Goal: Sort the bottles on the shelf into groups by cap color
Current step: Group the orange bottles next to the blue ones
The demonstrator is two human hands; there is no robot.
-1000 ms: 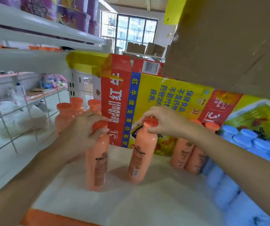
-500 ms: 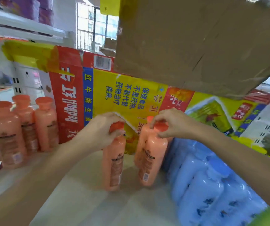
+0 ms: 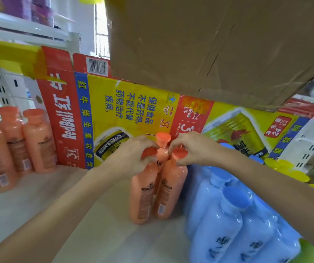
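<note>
Orange bottles [image 3: 143, 194] stand upright, caps up, in left grip [image 3: 133, 156] and right grip [image 3: 192, 150].

2 orange bottles [image 3: 143, 196] gripped, left hand [image 3: 133, 157], right hand [image 3: 192, 149]

You face a pale shelf [image 3: 38, 205] backed by a flattened red-and-yellow carton [image 3: 133, 103]. Brown cardboard [image 3: 209, 44] hangs overhead. White upper shelves [image 3: 29, 31] on your left; a barred window [image 3: 102, 40] behind gives bright daylight.
</note>
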